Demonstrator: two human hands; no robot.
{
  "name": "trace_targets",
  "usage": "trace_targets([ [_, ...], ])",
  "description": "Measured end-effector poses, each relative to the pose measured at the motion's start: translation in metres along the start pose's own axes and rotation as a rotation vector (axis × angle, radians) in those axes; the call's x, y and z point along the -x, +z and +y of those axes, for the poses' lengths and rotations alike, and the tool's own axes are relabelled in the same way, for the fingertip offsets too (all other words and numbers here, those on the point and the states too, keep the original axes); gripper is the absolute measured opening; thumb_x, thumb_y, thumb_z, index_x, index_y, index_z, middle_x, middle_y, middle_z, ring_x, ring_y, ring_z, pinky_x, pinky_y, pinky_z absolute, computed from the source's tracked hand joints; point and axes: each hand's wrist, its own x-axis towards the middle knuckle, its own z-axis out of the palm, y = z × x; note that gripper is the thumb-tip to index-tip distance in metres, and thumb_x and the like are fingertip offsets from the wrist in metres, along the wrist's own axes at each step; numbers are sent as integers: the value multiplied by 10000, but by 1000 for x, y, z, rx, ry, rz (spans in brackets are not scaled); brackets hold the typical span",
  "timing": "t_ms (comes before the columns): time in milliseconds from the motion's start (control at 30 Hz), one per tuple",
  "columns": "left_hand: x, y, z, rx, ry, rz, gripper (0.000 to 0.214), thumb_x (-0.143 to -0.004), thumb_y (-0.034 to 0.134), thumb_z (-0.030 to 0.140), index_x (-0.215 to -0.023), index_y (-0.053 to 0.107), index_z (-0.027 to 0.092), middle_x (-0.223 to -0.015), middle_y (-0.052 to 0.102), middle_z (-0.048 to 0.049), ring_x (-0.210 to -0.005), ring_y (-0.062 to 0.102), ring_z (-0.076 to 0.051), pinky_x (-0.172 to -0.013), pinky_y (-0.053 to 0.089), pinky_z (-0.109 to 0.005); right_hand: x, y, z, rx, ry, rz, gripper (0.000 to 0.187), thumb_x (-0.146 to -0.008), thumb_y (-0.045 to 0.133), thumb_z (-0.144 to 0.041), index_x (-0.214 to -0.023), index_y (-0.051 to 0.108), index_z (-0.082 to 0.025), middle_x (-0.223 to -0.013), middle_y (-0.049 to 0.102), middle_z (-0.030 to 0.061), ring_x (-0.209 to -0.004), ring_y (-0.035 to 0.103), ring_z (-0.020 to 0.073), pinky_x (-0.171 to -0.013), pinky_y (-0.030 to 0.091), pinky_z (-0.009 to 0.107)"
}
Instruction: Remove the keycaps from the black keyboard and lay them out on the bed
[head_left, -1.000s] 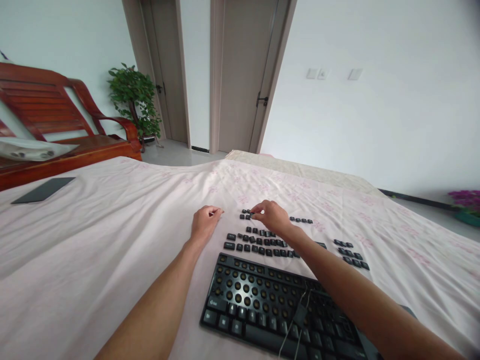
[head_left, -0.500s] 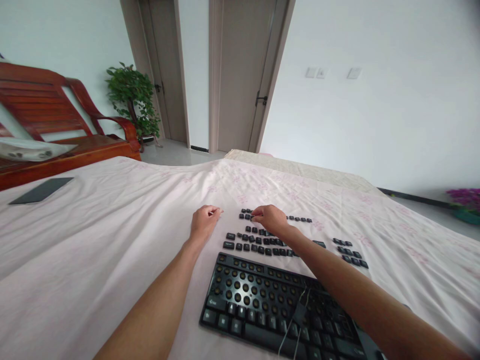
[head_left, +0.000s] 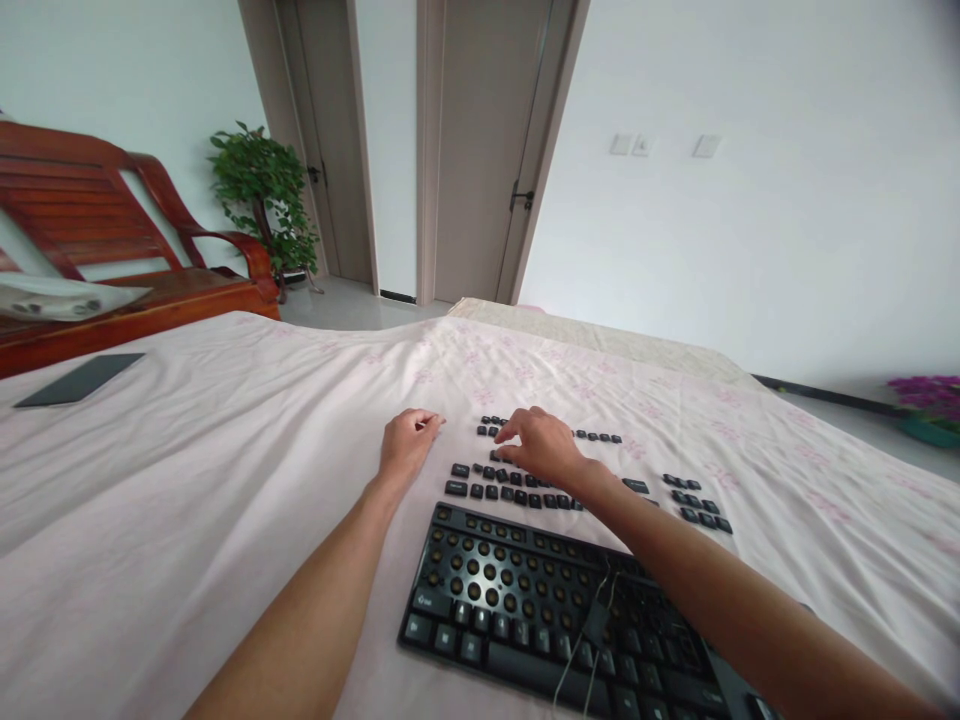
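My right hand hovers over the rows of loose black keycaps, thumb and index finger apart, with nothing visible between them. Beneath its fingertips lies a keycap in a short row; the palm hides others. My left hand rests on the cloth left of the keycaps, fingers pinched together; whatever they may hold cannot be made out. Nearer to me is a black keyboard, its upper rows stripped to round switch domes and its lower rows still capped. A wire keycap puller lies across it.
A pale flowered cloth covers the wrinkled surface. More keycaps sit in a small group at the right. Far left lies a flat dark panel. Beyond are a wooden bench, a potted plant and a door.
My right hand has drawn slightly nearer to me from the upper keycap row, and its thumb and index finger have parted. My left hand has stayed in place.
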Motion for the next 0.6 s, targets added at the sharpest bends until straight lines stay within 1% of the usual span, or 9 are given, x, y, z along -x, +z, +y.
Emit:
trace_targets([
  [133, 0, 0, 0, 2, -3, 7, 277, -764, 597, 430, -796, 740, 195, -864, 739, -41, -745, 654, -181, -704, 458, -263, 0, 3, -7, 101, -47, -73, 184, -758, 712, -379, -907, 754, -280, -1019, 672, 40, -979, 541, 237, -763, 421, 312],
  [233, 0, 0, 0, -3, 0, 10, 273, -762, 598, 428, -796, 740, 198, -877, 740, -40, -749, 655, -180, -707, 460, -261, -4, 6, -10, 144, -38, -115, 161, -762, 708, -350, -893, 759, -273, -1004, 669, 53, -975, 534, 247, -750, 419, 316],
  [300, 0, 0, 0, -7, 5, 7, 275, -764, 596, 431, -799, 740, 199, -875, 740, -39, -748, 656, -179, -712, 462, -263, -6, 6, -10, 132, -35, -107, 131, -763, 706, -336, -865, 760, -273, -996, 672, 46, -969, 536, 244, -742, 419, 313],
  [400, 0, 0, -1, -6, 10, 1, 284, -773, 587, 439, -800, 738, 200, -872, 739, -39, -749, 658, -179, -716, 466, -266, -7, 4, -2, 85, 1, -52, 102, -774, 696, -321, -846, 753, -277, -993, 674, 28, -967, 543, 228, -737, 421, 302],
  [467, -1, 0, -2, -4, 13, -5, 284, -774, 587, 439, -809, 738, 201, -878, 738, -40, -755, 661, -180, -719, 470, -268, -7, 2, 8, 69, 63, -14, 104, -783, 691, -322, -856, 749, -276, -985, 674, 27, -976, 544, 225, -730, 423, 297],
  [533, -1, 1, -3, -5, 14, -7, 285, -774, 587, 437, -822, 740, 202, -883, 737, -43, -761, 663, -183, -721, 472, -271, -9, 1, 19, 74, 125, 3, 115, -790, 687, -330, -869, 748, -275, -979, 673, 33, -992, 542, 230, -728, 425, 298],
  [600, -1, 1, -4, -9, 13, -1, 285, -773, 586, 437, -824, 740, 203, -880, 735, -47, -758, 662, -184, -721, 473, -274, -10, 2, 28, 86, 157, -3, 118, -795, 683, -328, -876, 750, -274, -982, 671, 38, -1002, 540, 233, -734, 427, 300],
])
